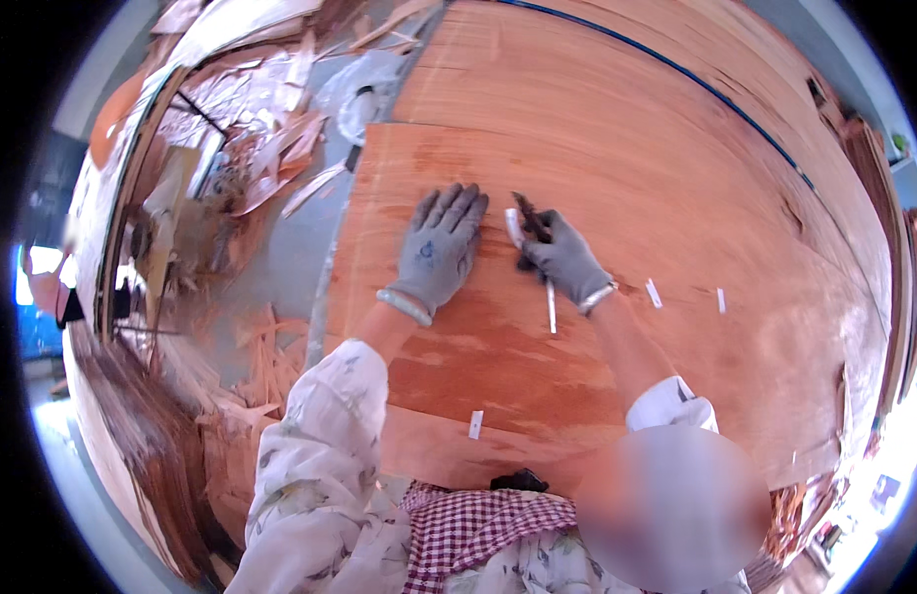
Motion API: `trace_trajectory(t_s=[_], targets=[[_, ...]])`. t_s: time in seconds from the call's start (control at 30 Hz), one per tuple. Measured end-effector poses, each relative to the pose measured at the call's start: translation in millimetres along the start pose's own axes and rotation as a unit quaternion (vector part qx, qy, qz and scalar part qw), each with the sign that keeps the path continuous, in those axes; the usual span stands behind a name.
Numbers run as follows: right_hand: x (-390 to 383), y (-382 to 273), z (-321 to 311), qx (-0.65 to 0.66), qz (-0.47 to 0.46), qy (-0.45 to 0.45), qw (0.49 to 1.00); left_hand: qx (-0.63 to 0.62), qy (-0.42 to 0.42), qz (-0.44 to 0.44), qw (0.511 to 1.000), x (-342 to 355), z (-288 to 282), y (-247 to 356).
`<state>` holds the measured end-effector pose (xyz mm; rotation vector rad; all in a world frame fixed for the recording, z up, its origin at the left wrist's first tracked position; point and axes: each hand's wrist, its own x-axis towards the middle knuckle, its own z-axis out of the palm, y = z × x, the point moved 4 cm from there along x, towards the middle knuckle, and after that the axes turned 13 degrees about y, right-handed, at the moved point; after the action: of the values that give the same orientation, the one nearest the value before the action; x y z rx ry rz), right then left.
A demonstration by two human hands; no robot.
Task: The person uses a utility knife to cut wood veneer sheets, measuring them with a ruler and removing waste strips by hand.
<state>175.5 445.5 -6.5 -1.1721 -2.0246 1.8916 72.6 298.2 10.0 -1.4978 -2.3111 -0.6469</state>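
My left hand, in a grey glove, lies flat with fingers spread on a large reddish wood veneer sheet. Just to its right, my right hand, also in a grey glove, is closed around a small dark tool that touches the sheet's surface. A short white strip of tape sits at the tool's tip, between the two hands. A longer white strip lies on the veneer below my right hand.
Several small white tape pieces dot the sheet. Broken veneer scraps pile on the floor at left, more scraps by the sheet's near-left edge. A blue line runs along the far stacked sheets.
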Motion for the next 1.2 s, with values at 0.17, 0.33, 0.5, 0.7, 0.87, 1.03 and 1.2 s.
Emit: trace_trajectory(t_s=[0.17,0.33,0.5,0.7,0.87,1.03,1.2], targets=[[-18.5,-0.9,1.5,-0.138,0.024,0.049,0.989,-0.065,-0.067,0.070,0.993,-8.9,11.6,28.9],[-49.6,13.4,-1.6,-0.174,-0.068,0.021,0.982,-0.037,-0.127,0.097,0.987,2.0,4.4,39.1],[-56.2,8.5,-4.9,-0.163,-0.105,0.018,0.981,-0.058,-0.101,0.057,0.992,-2.7,5.7,35.3],[-49.2,14.6,-36.6,0.013,0.080,-0.033,0.996,-0.176,-0.061,-0.059,0.981,-2.6,5.8,24.3],[-58.3,21.4,-30.1,0.080,0.074,-0.019,0.994,-0.164,-0.032,-0.023,0.986,-6.3,3.8,21.0],[-56.9,23.0,-43.0,0.036,0.115,-0.004,0.993,-0.129,-0.010,0.022,0.991,-3.7,1.3,31.3],[-55.9,24.7,-43.7,0.032,0.122,-0.002,0.992,-0.064,-0.034,0.093,0.993,3.4,15.6,51.7]])
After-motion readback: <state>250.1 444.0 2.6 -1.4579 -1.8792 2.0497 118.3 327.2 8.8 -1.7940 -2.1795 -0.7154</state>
